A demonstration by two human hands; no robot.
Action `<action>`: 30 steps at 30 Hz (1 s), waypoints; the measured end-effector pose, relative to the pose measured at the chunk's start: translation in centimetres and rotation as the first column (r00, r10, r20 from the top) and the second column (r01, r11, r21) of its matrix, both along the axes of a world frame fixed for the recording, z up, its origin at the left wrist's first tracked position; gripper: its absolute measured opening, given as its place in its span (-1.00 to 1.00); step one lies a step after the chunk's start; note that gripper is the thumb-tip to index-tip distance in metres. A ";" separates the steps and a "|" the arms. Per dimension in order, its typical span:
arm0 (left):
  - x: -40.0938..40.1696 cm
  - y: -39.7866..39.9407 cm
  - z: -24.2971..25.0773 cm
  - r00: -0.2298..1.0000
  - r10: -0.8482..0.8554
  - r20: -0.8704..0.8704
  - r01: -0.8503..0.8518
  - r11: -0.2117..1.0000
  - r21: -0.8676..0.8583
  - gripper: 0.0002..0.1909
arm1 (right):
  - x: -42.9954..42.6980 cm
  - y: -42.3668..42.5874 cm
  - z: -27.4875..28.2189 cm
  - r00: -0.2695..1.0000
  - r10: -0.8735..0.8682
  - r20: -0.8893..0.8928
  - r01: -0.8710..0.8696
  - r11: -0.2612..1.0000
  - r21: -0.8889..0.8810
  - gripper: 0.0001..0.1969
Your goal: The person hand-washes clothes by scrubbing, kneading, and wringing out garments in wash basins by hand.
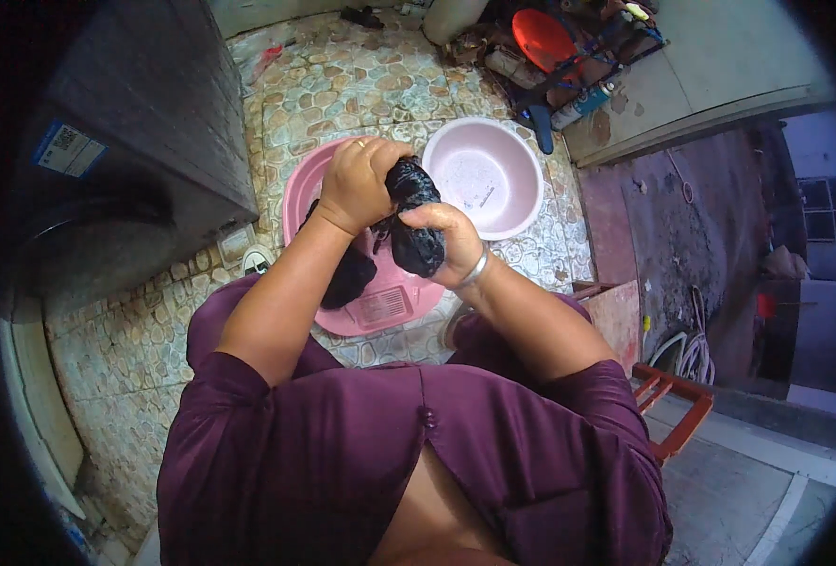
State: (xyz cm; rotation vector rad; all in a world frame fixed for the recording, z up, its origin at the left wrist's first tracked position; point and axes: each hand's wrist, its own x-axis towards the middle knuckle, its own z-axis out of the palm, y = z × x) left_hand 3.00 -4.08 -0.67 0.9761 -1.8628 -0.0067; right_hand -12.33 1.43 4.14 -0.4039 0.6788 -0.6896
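A bunched, wet-looking black cloth (415, 205) is gripped between both hands above a pink plastic washbasin (298, 177). My left hand (365, 177), with a ring on one finger, closes over its upper end. Lower down, my right hand (453, 240) holds the cloth with the thumb across it; a silver bangle circles that wrist. More black cloth (351, 279) lies in the pink basin, partly hidden behind my left forearm. Near the basin's front edge is a ribbed panel (384, 305). A pale pink round basin (483, 177) stands just to the right, with a little wetness or residue inside.
A dark boxy appliance (142, 127) stands at the left. At the back right are a red dish (544, 39), a spray can (588, 102) and clutter against the wall. A red frame (687, 424) and a coiled hose (694, 361) lie at the right, beyond a doorway.
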 end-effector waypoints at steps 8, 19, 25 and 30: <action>0.7 0.0 0.3 1.000 0.016 0.015 -0.019 0.976 0.216 -0.73 | 0.2 -1.3 -0.7 0.995 0.016 -0.095 -0.019 0.999 -0.033 -0.70; 1.3 0.1 1.1 0.993 0.022 0.112 -0.086 0.789 0.608 -0.65 | -1.1 -2.9 -2.1 0.919 -0.001 -0.394 -0.169 0.902 -0.397 -0.60; 1.1 0.0 1.3 0.984 0.008 0.175 -0.120 0.763 0.635 -0.64 | -3.1 -4.4 -3.8 0.535 -0.331 -0.778 -0.496 0.622 -0.606 -0.43; 1.1 -0.2 1.1 0.981 -0.019 0.195 -0.119 0.735 0.668 -0.60 | -3.6 -5.0 -3.5 0.435 -0.343 -0.833 -0.622 0.555 -0.553 -0.35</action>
